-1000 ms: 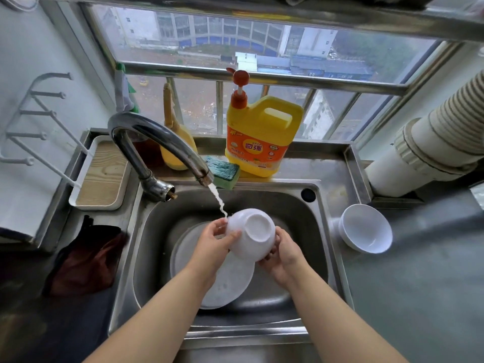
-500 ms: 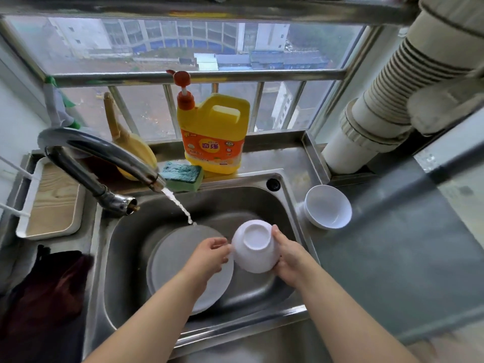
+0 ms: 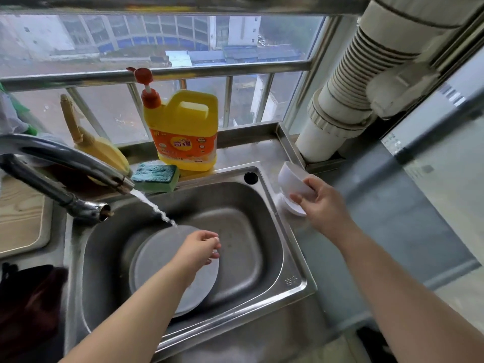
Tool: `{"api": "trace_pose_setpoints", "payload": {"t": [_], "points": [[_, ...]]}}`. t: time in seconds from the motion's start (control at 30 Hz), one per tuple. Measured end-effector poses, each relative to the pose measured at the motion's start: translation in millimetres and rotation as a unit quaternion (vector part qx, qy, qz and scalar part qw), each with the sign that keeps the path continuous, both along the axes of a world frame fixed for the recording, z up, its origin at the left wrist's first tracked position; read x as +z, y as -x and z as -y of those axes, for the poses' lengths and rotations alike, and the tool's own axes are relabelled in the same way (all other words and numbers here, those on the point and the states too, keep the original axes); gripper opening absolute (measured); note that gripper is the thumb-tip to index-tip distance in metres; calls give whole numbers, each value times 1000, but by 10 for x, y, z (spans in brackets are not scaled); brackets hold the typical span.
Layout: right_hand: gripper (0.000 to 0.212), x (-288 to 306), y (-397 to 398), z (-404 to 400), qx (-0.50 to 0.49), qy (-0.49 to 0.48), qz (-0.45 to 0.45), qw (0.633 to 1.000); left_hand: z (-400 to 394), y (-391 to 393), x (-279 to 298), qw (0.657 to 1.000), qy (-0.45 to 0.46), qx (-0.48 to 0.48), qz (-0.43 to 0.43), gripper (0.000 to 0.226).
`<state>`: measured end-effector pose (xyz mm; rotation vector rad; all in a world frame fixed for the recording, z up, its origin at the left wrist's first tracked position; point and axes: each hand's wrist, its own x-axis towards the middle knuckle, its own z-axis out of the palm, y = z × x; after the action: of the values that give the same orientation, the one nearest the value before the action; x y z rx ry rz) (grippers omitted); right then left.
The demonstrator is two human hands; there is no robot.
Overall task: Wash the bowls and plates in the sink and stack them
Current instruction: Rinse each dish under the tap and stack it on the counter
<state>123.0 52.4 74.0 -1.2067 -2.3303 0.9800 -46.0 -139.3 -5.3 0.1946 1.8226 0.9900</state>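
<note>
the steel sink (image 3: 293, 268) holds a grey plate (image 3: 157, 260), under water running from the faucet (image 3: 78, 163). a white bowl (image 3: 294, 182), gripped by the right hand (image 3: 323, 203), should be lowered squarely into the second bowl (image 3: 293, 206) on the counter. the left hand (image 3: 199, 248) is loosely curled, holding nothing.
</note>
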Motion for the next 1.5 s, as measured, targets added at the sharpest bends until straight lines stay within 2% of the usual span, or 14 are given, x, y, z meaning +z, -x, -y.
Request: {"api": "trace_pose_setpoints", "payload": {"t": [0.07, 0.13, 0.3, 0.4, 0.53, 0.6, 0.67, 0.73, 0.8, 0.9, 0.97, 1.03, 1.23, 1.5], "points": [[10, -113, -8, -82, 6, -123, 80, 989, 27, 1, -15, 1000, 1, -1, -8, 15], [11, -292, -18, -126, 16, -169, 131, 977, 104, 16, -55, 1000, 11, -1, -18, 16], [15, -582, -35, -109, 4, -210, 157, 965, 350, 121, -187, 997, 51, 23, -47, 16], [14, -677, -64, -116, 10, -173, 196, 965, 480, 196, -233, 995, 69, 41, -60, 16], [25, -705, -33, -69, 18, -226, 167, 959, 666, 286, -278, 991, 91, 56, -76, 15], [33, -655, 97, 66, 18, -271, 114, 956, 778, 330, -311, 989, 100, 67, -87, 19], [31, -625, 320, 291, 69, -294, 54, 952, 931, 376, -356, 986, 109, 81, -101, 23], [26, -685, 578, 568, 159, -223, 54, 960, 1090, 408, -390, 981, 127, 80, -126, 29], [32, -879, 799, 825, 227, -51, 148, 961, 1232, 418, -408, 978, 137, 76, -139, 33], [53, -1348, 999, 1057, 194, 161, 310, 917, 1391, 411, -454, 977, 143, 86, -135, 32], [59, -1615, 1053, 1120, 141, 231, 363, 891, 1461, 412, -506, 974, 149, 100, -135, 30], [58, -1847, 1101, 1150, 118, 254, 386, 879, 1506, 428, -576, 972, 152, 115, -139, 30], [43, -2323, 1217, 1192, 83, 265, 370, 887, 1492, 410, -658, 972, 132, 148, -129, 19], [38, -2339, 1167, 1109, 86, 267, 337, 899, 1457, 417, -626, 973, 105, 176, -108, 15]]}}
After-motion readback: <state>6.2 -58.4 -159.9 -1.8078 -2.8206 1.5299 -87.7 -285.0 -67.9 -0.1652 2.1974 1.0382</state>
